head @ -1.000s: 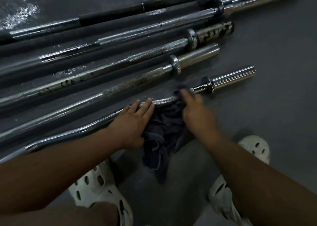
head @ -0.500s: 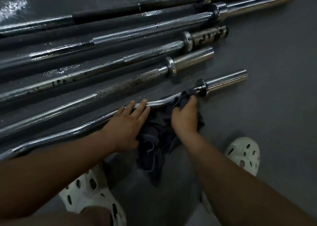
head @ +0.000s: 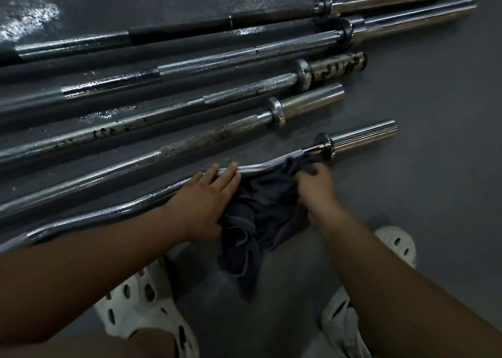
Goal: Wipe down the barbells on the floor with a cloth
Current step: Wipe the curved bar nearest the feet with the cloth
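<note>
**Wiping the nearest bar: one hand steadies, one hand rubs**

Five bars lie side by side on the dark floor [head: 434, 194]. The work is at the nearest one, a bent curl bar [head: 260, 165], which lies closest to the person's white perforated shoes [head: 144, 311].

The left hand [head: 203, 203] lies flat across the shaft with its fingers straight. Its grip is released, and it rests partly on the bar and partly on the near edge of the cloth [head: 266, 213]. It probably presses down to stop the round bar rolling under the rubbing.

The right hand [head: 317, 186] has its grip clenched on a bunched part of the dark cloth, which it holds against the knurled shaft just beside the collar [head: 324, 146]. The rest of the cloth trails loose between the two hands and down onto the floor. Bunching likely gives a thicker pad that bites into the knurling.

The chrome sleeve [head: 364, 137] beyond the collar is uncovered. The four straight barbells [head: 217, 135] farther off show spots and rust, one with a heavily rusted sleeve [head: 336, 67]. Most of the task therefore appears to remain.
</note>
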The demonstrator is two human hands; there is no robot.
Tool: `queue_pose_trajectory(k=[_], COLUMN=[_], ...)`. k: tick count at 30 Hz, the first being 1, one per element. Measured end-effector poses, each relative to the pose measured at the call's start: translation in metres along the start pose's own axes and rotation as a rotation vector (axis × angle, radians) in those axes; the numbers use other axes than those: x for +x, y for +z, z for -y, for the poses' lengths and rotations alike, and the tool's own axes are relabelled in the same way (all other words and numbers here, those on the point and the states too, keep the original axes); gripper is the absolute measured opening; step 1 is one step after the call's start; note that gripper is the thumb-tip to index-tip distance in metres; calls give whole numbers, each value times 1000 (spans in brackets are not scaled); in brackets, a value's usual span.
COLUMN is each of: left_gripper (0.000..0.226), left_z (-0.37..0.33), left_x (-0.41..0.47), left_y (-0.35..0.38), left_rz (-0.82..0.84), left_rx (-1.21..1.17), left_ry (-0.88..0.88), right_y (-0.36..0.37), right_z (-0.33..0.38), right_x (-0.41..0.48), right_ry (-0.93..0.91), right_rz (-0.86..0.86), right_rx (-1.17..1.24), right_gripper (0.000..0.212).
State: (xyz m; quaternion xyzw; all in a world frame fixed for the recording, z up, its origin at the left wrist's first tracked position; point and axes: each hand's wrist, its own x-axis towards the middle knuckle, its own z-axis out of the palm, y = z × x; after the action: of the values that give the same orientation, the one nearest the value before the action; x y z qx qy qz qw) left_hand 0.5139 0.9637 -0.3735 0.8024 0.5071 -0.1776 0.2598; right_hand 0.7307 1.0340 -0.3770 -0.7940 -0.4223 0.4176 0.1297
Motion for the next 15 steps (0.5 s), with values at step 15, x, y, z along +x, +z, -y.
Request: queue_pose_trajectory(k=[15], left_gripper=[113], left_z=[-1], left_x=[0], left_y=[0], left_rz=[-15], left_rx=[-39], left_ry=[-8], right_y=[-7], right_z=[14], right_x=[-9], right_ry=[-314], right_rz=[-176], right_rx=[-253], right_gripper=[55])
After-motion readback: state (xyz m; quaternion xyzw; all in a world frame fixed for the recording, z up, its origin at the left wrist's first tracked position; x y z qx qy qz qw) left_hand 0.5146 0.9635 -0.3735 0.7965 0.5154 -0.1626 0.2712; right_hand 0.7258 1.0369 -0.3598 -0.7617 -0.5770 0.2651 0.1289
